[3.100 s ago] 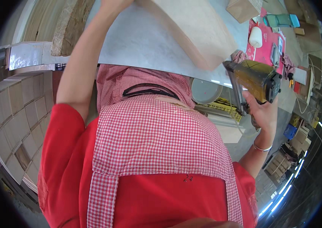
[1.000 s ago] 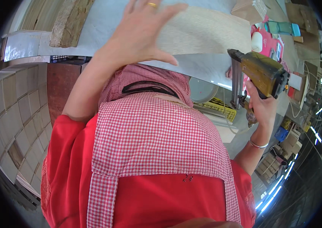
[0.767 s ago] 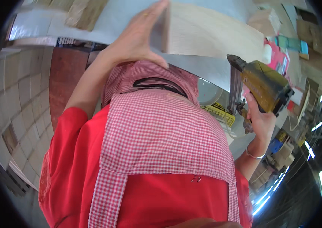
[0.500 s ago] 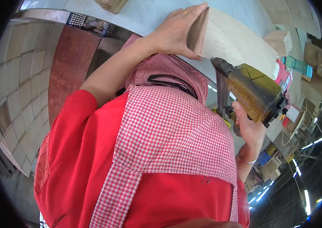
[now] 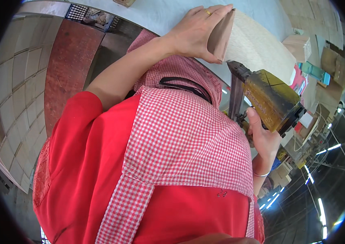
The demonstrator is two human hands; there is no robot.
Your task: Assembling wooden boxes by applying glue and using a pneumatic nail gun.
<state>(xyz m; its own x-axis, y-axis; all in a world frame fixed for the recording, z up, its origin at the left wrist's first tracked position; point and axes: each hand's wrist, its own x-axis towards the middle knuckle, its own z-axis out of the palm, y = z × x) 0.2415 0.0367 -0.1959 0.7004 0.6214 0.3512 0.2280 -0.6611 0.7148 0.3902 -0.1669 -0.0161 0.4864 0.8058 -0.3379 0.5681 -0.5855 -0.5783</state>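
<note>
My left hand (image 5: 199, 34) spans the near end of a pale wooden box (image 5: 258, 38), thumb on its lower edge and fingertips on its upper edge. The box's end looks hollow, with a brownish inner face. My right hand (image 5: 264, 134) is wrapped round the handle of a nail gun (image 5: 272, 97), which has a worn yellow-and-black body; most of the fingers are hidden behind it. The gun's dark nose meets the lower edge of the box close to my left thumb. Whether it presses on the wood I cannot tell.
The box rests on a pale worktable (image 5: 156, 14). Beyond it stand a smaller wooden block (image 5: 296, 46), a teal container (image 5: 315, 72) and pink items (image 5: 299, 79). Stacked wooden panels (image 5: 22, 81) and a reddish-brown board (image 5: 73, 69) are at the left.
My left hand has shifted slightly right along with the box end. The nail gun's nose now sits at the box's lower edge, where a small gap showed before.
</note>
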